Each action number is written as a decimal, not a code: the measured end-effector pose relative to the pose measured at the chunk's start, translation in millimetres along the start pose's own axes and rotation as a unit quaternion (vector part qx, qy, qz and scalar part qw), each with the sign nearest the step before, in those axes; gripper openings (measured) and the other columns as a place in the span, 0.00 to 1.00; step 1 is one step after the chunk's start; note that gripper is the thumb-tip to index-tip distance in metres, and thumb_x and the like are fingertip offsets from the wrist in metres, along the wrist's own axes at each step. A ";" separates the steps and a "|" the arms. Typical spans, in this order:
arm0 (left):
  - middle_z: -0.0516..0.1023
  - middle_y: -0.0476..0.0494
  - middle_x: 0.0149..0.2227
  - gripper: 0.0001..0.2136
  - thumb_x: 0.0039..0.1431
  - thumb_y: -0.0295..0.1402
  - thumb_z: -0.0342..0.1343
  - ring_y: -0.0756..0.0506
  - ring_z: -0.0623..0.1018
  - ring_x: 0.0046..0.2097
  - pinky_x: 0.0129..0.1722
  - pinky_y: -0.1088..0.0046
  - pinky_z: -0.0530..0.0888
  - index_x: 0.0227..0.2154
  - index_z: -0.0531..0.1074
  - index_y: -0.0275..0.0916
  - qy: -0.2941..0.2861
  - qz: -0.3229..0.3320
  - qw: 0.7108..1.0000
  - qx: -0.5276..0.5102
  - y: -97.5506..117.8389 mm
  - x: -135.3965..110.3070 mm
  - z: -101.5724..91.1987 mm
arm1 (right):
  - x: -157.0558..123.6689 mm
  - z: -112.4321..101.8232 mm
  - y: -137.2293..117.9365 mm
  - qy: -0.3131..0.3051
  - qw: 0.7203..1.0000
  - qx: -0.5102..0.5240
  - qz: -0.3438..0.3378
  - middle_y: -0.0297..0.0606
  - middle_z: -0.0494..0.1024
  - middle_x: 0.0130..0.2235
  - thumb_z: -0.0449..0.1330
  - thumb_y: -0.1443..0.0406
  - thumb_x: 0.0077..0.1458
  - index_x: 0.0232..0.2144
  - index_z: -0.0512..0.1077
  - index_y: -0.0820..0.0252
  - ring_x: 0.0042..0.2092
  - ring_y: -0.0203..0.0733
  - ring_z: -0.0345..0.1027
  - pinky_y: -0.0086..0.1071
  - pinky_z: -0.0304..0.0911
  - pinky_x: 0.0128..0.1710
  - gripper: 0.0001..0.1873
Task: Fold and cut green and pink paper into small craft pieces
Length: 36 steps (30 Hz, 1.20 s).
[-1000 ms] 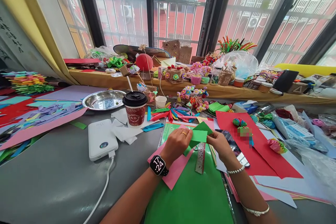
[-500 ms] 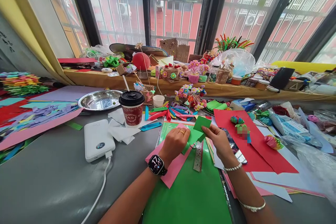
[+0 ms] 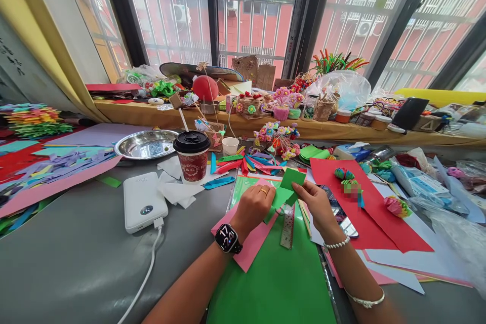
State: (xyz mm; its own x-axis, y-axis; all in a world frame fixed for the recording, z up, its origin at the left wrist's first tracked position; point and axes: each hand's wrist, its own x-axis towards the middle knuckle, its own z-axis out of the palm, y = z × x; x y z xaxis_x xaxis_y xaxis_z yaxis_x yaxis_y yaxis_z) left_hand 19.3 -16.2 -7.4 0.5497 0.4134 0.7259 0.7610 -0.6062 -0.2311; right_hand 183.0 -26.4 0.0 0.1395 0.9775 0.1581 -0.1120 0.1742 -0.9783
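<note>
Between my two hands is a piece of green paper (image 3: 292, 180), with one flap standing up and other parts lying lower. My left hand (image 3: 253, 206), with a ring and a watch, has its fingers curled over the paper's left part. The thumb and fingertips of my right hand (image 3: 315, 205) pinch its right edge. Under the hands lie a pink sheet (image 3: 248, 250) and a large green sheet (image 3: 273, 283). A short, clear ruler (image 3: 287, 230) with a patterned strip rests on the green sheet, just below the held paper. My left fingertips are partly hidden.
A lidded paper cup (image 3: 192, 159) and a white power bank (image 3: 145, 202) with a cable stand left. Colourful paper strips (image 3: 243, 164) lie beyond my hands. To the right are red paper (image 3: 383, 217), a phone (image 3: 343, 217) and folded paper pieces (image 3: 397, 206). Crafts line the windowsill.
The view has shifted very slightly. Both hands keep their hold on the green paper, with no clear movement.
</note>
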 end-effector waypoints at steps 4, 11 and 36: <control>0.71 0.47 0.25 0.04 0.51 0.23 0.46 0.48 0.70 0.27 0.26 0.73 0.64 0.28 0.64 0.36 -0.012 0.001 1.000 -0.005 0.3 -0.3 0.1 | -0.1 -0.1 -0.3 0.001 1.000 -0.014 0.000 0.35 0.74 0.27 0.61 0.59 0.38 0.28 0.72 0.62 0.30 0.38 0.65 0.30 0.60 0.32 0.13; 0.71 0.46 0.24 0.05 0.53 0.23 0.44 0.48 0.71 0.27 0.26 0.73 0.64 0.28 0.64 0.36 -0.020 0.000 1.000 -0.002 1.0 -0.3 0.3 | -1.1 -0.2 0.6 0.001 1.000 -0.015 0.003 0.35 0.75 0.28 0.61 0.59 0.38 0.29 0.72 0.62 0.31 0.39 0.66 0.31 0.61 0.33 0.14; 0.73 0.47 0.26 0.07 0.52 0.22 0.45 0.48 0.71 0.28 0.27 0.73 0.66 0.32 0.66 0.36 0.041 -0.024 0.999 -0.013 1.1 -0.4 -2.8 | -0.4 5.5 6.2 -0.053 0.990 0.079 0.100 0.36 0.77 0.31 0.64 0.61 0.34 0.26 0.74 0.60 0.33 0.39 0.69 0.32 0.62 0.36 0.12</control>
State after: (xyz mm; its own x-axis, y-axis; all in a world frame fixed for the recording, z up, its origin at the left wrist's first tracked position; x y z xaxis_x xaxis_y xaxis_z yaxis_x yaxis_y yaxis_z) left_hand 19.0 -18.9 -6.1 0.4813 0.3864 0.7868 0.7765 -0.6045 -0.1781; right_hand 176.8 -25.0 -5.4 -0.0049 0.9999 -0.0146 -0.2803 -0.0154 -0.9598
